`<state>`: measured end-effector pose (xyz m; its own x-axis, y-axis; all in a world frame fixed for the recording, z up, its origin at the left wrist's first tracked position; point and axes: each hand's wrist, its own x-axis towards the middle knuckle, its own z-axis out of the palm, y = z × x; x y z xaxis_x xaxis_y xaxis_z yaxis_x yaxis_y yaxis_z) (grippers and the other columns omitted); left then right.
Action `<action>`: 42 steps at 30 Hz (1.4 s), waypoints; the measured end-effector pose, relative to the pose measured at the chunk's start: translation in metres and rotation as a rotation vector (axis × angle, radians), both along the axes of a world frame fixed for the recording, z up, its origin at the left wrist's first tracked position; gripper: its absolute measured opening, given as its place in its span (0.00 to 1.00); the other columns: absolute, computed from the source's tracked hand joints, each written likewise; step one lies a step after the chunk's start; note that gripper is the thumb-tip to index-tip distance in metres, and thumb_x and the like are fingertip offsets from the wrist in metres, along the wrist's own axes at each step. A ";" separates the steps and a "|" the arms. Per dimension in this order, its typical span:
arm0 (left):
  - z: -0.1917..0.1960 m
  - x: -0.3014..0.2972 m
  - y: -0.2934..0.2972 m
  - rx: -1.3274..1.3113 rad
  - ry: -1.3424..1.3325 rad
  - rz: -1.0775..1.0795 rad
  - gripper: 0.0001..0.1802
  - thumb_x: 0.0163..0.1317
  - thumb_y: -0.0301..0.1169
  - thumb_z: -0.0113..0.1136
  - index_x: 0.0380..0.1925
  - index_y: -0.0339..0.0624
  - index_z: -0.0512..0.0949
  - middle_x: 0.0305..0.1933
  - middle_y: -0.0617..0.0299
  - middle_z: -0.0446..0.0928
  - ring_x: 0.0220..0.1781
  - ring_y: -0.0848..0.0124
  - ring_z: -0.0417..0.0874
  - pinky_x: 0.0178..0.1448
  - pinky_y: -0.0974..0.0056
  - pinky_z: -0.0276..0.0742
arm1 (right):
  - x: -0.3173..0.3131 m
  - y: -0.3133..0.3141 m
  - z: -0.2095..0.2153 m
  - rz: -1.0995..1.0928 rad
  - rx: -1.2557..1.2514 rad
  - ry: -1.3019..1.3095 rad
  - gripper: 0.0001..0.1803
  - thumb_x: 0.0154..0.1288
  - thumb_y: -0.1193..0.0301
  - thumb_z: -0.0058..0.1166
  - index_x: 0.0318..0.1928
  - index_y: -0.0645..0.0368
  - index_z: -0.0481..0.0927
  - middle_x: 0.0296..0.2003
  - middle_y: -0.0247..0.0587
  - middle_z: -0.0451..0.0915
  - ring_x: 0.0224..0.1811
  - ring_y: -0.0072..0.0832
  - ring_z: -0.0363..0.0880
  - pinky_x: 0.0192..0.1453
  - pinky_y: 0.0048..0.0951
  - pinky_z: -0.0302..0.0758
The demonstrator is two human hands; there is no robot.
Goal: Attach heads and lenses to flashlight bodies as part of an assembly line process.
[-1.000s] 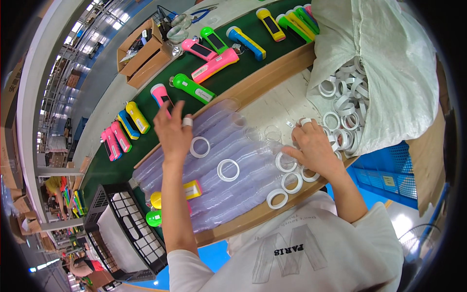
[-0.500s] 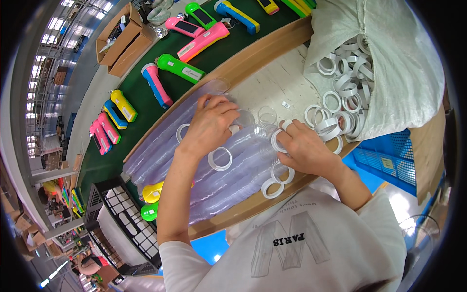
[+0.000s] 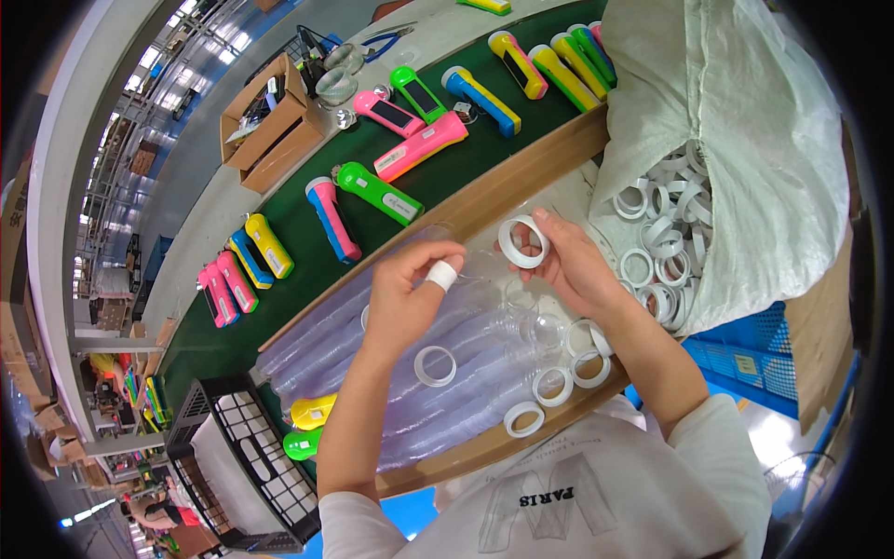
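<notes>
A green-topped workbench point(image 3: 298, 214) with a pale border runs diagonally across a cluttered workroom, its far end reaching the top of the frame. A thick white post point(image 3: 51, 205) bends along the left side, beside a grey, faintly bluish floor point(image 3: 200, 140) that stretches through the upper left. Bright white patches break up the far background there, too blurred to tell windows from lamps. Cardboard boxes point(image 3: 51, 419) crowd the left edge, and a slim strip of white light point(image 3: 88, 512) glows at lower left. Vivid blue floor point(image 3: 417, 508) shows below the bench at bottom centre, while strong glare point(image 3: 768, 433) whitens the floor at lower right
</notes>
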<state>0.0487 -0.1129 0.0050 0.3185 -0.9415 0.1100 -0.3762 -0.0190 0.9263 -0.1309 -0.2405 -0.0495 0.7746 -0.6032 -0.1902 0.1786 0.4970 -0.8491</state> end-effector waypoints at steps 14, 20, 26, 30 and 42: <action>-0.029 0.070 -0.195 0.381 -1.009 0.157 0.29 0.54 0.38 0.67 0.57 0.50 0.71 0.51 0.49 0.75 0.54 0.51 0.76 0.52 0.52 0.77 | 0.002 -0.012 0.002 -0.060 0.516 -0.257 0.22 0.75 0.56 0.32 0.35 0.57 0.74 0.40 0.55 0.81 0.32 0.31 0.78 0.37 0.30 0.74; -0.061 0.112 -0.168 0.292 -1.109 0.043 0.39 0.48 0.37 0.72 0.62 0.50 0.67 0.54 0.52 0.72 0.56 0.50 0.73 0.60 0.51 0.70 | -0.007 -0.022 0.003 -0.202 0.410 -0.276 0.27 0.75 0.47 0.34 0.41 0.59 0.74 0.43 0.53 0.80 0.34 0.30 0.78 0.41 0.30 0.75; -0.054 0.143 -0.126 0.215 -1.101 0.108 0.26 0.48 0.34 0.72 0.48 0.41 0.77 0.45 0.51 0.75 0.44 0.53 0.79 0.52 0.52 0.73 | -0.001 -0.014 0.002 -0.203 0.386 -0.324 0.25 0.71 0.47 0.45 0.45 0.58 0.71 0.41 0.43 0.79 0.38 0.29 0.79 0.41 0.29 0.75; -0.007 0.106 -0.100 -0.033 -0.837 0.103 0.22 0.53 0.31 0.70 0.47 0.37 0.74 0.40 0.53 0.75 0.45 0.57 0.80 0.49 0.59 0.76 | -0.004 -0.017 -0.002 -0.241 0.397 -0.322 0.25 0.71 0.47 0.45 0.46 0.59 0.71 0.41 0.43 0.78 0.39 0.30 0.79 0.40 0.30 0.75; 0.085 -0.008 0.012 -0.002 -0.433 0.072 0.28 0.49 0.33 0.74 0.48 0.35 0.73 0.42 0.57 0.78 0.40 0.69 0.80 0.46 0.66 0.76 | -0.005 -0.014 0.001 -0.148 0.570 -0.413 0.27 0.75 0.49 0.38 0.52 0.61 0.74 0.39 0.43 0.81 0.34 0.28 0.80 0.37 0.29 0.79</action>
<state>0.0406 -0.1007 0.0903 0.3076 -0.9182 0.2495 -0.7278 -0.0581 0.6833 -0.1362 -0.2544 -0.0490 0.7688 -0.6019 -0.2159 0.5292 0.7884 -0.3137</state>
